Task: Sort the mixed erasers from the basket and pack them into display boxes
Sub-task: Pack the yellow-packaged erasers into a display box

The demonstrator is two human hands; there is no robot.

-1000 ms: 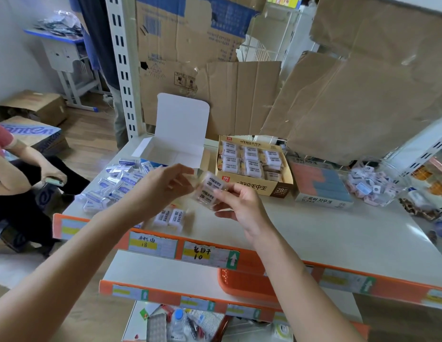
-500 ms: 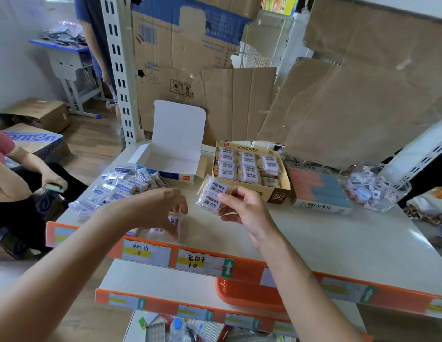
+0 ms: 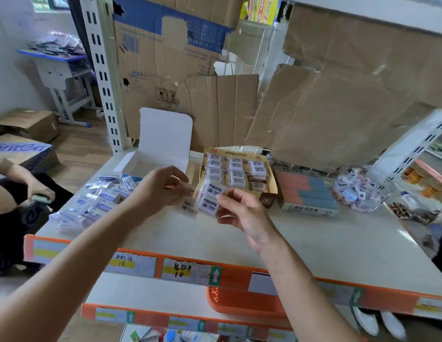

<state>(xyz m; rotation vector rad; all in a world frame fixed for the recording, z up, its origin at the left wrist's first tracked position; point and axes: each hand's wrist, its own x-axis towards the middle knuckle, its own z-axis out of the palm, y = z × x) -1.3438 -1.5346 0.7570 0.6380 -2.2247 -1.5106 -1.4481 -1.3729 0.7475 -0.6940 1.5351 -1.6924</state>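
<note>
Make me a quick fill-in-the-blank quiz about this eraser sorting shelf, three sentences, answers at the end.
1. The right hand holds wrapped erasers printed with the grade ____.
2. To the right of the brown display box lies a flat box of pink and ____ erasers.
3. The basket under the shelf edge is ____ in colour.

Missing words: 2B; blue; orange.

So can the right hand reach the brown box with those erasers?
Probably yes. The brown box lies open just beyond the right hand, which holds the erasers at its near edge; nothing stands between them.
</note>
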